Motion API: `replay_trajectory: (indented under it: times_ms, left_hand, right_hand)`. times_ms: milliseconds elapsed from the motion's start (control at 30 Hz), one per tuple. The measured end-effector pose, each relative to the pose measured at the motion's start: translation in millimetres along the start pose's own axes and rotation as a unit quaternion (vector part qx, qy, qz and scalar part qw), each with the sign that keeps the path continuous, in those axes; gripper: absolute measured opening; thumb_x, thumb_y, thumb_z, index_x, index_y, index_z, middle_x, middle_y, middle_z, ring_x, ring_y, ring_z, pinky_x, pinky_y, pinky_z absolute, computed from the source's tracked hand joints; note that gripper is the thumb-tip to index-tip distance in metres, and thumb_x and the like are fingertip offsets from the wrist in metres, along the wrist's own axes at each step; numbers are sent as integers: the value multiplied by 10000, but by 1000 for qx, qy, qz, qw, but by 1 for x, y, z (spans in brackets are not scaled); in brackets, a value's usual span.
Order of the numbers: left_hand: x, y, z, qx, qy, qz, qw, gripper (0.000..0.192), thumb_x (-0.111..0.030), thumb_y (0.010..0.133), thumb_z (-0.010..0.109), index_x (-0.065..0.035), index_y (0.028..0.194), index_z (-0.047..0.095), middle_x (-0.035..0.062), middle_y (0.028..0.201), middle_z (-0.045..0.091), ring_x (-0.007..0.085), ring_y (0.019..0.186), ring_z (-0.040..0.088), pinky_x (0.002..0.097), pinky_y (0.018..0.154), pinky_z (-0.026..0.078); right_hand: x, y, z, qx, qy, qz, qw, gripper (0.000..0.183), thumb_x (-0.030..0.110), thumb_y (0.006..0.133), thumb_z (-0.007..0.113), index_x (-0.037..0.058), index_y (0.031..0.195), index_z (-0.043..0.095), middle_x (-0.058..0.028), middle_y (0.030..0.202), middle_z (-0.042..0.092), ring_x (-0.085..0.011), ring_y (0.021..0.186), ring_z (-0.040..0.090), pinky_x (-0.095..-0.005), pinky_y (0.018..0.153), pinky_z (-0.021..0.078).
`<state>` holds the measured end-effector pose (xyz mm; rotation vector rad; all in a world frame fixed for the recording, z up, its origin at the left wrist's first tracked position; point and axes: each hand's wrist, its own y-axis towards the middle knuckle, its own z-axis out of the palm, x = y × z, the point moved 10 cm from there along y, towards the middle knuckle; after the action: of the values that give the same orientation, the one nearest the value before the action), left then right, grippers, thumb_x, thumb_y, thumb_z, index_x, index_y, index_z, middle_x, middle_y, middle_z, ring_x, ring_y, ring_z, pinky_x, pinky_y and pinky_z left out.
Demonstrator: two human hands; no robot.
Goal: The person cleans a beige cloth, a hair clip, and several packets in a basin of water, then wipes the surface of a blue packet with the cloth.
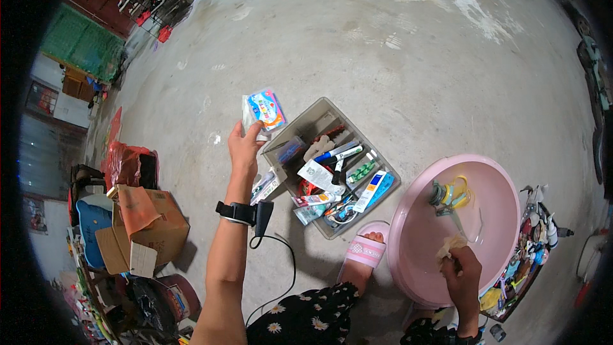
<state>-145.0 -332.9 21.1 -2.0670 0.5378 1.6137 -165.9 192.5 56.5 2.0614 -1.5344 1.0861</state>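
Observation:
My left hand point(245, 141) holds a small flat colourful case point(268, 109) bearing writing, with a whitish piece behind it. Both are just off the upper left side of a grey see-through divided plastic box point(325, 105). That box holds marker pens point(337, 153), tubes point(316, 200), a white packet point(320, 176), a blue-and-white carton point(371, 191) and other small items. Over a pink plastic basin point(407, 230), my right hand point(462, 268) pinches a crumpled beige cloth or tissue point(451, 245). Inside the basin lie a yellow-and-grey object point(452, 194) and a clear piece point(474, 225).
A white carton point(268, 187) is by the box's left corner. A tray of small clutter point(522, 249) lies right of the basin. To the left are a cardboard box point(160, 220) and a bucket point(179, 294). A black cable point(292, 258) hangs from my left wrist.

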Motion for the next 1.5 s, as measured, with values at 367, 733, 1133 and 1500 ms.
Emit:
replay_trajectory:
  times_ms: [367, 733, 1133, 1500]
  left_hand:
    - [-6, -187, 186, 494, -83, -191, 844, 448, -49, 812, 590, -29, 1240, 457, 57, 1027, 599, 102, 834, 589, 252, 724, 509]
    - [-23, -334, 250, 714, -130, -134, 675, 574, -91, 811, 638, -31, 1324, 388, 61, 1149, 567, 105, 1021, 498, 266, 899, 416]
    - [-37, -280, 227, 686, 31, -72, 724, 339, -223, 902, 537, -16, 1171, 543, 87, 909, 630, 99, 780, 576, 257, 689, 474]
    - [-8, 6, 116, 337, 300, 107, 886, 300, -232, 928, 468, -21, 1080, 618, 51, 954, 645, 126, 877, 576, 276, 815, 448]
  right_hand:
    - [-14, 1, -6, -51, 196, 31, 979, 134, 41, 853, 512, -16, 974, 517, -52, 896, 517, -106, 754, 537, -242, 620, 448]
    - [-56, -20, 12, -58, 535, 185, 822, 387, 157, 743, 681, -24, 1046, 522, -80, 986, 593, -152, 858, 581, -303, 737, 493]
    - [-51, -22, 32, -29, 613, 146, 776, 544, 120, 776, 633, 74, 1246, 364, -84, 1121, 524, -238, 1025, 548, -388, 844, 482]
    - [-82, -35, 32, -35, 645, 206, 735, 616, 33, 742, 617, 63, 1276, 312, -120, 1102, 504, -253, 957, 555, -409, 806, 503]
